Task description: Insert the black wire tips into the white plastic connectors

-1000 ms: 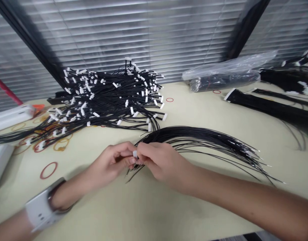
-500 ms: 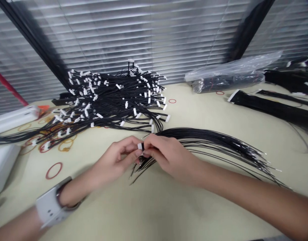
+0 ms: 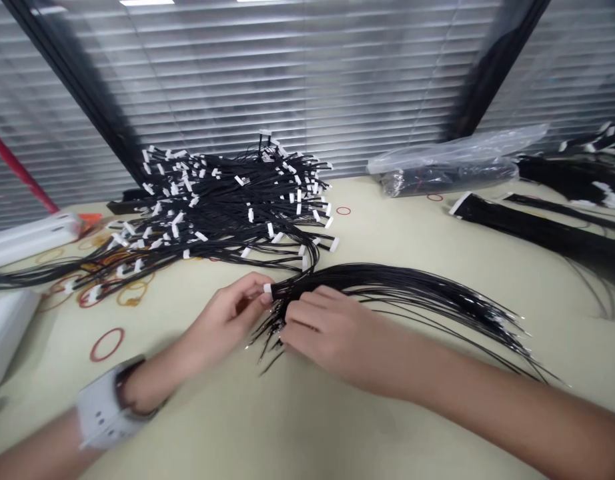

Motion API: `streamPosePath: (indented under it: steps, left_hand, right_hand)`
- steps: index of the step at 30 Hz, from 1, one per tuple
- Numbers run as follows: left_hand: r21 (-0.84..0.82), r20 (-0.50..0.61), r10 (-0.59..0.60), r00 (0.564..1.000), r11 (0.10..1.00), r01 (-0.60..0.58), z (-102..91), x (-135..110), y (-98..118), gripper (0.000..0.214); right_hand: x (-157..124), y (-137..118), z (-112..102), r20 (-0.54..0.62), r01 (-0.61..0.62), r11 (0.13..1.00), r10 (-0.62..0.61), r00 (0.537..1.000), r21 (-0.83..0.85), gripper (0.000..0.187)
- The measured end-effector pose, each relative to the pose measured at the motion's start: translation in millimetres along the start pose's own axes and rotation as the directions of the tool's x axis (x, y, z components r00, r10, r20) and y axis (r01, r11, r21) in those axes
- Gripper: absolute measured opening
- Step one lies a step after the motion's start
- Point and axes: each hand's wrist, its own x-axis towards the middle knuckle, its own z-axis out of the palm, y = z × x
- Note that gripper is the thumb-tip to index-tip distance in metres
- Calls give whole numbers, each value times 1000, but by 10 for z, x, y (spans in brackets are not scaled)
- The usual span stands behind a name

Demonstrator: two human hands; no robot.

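Observation:
Between the thumb and index finger of my left hand (image 3: 235,310) is a small white connector (image 3: 267,289) with black wires running from it to the right. My right hand (image 3: 325,327) lies over the near end of a long bundle of black wires (image 3: 412,277), its fingers curled closed on wire there; the fingertips are partly hidden. Thin wire ends with shiny metal tips (image 3: 260,343) fan out below and left of these fingers. The bundle's far ends, also with metal tips, spread out to the right on the table.
Behind my hands lies a large heap of black cables with white connectors (image 3: 227,193). Red rubber bands (image 3: 107,345) and yellow ones lie on the table (image 3: 297,427). At the right are a plastic-wrapped bundle (image 3: 447,177) and a thick black cable bundle (image 3: 527,223). White objects (image 3: 32,237) stand at the left edge.
My right hand has left the connector and moved down onto the wire ends. My left hand has shifted slightly left, still holding the connector. The view has tilted slightly up.

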Motion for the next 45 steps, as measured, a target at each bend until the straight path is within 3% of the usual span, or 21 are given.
streamPosePath:
  steps: [2, 4, 8, 13, 17, 28, 45]
  left_hand:
    - [63, -47, -1, 999, 998, 4, 9, 9, 1, 17]
    - [75, -94, 3, 996, 997, 5, 17, 12, 5, 17]
    - [-91, -126, -37, 991, 996, 25, 14, 25, -13, 12]
    - [-433, -91, -197, 976, 891, 140, -13, 49, -42, 19]
    - [-548, -78, -259, 963, 818, 176, -31, 45, -55, 21]
    - [-513, -45, -234, 971, 840, 179, -44, 36, -54, 15]
    - [-460, -17, -186, 982, 874, 157, -37, 41, -48, 12]
  right_hand:
    - [-5, -3, 30, 123, 1, 999, -7, 992, 53, 13]
    - [-10, 5, 71, 166, -44, 997, 32, 986, 68, 12]
    - [-31, 52, 116, 204, -77, 997, 71, 976, 22, 14]
    - [-47, 161, 137, 129, -158, 987, 157, 979, -1, 21]
    - [0, 212, 104, 79, -278, 958, 272, 959, 73, 19]
    - [4, 239, 167, 8, -323, 943, 323, 946, 77, 26]
    - [3, 197, 135, 26, -269, 961, 268, 963, 60, 23]
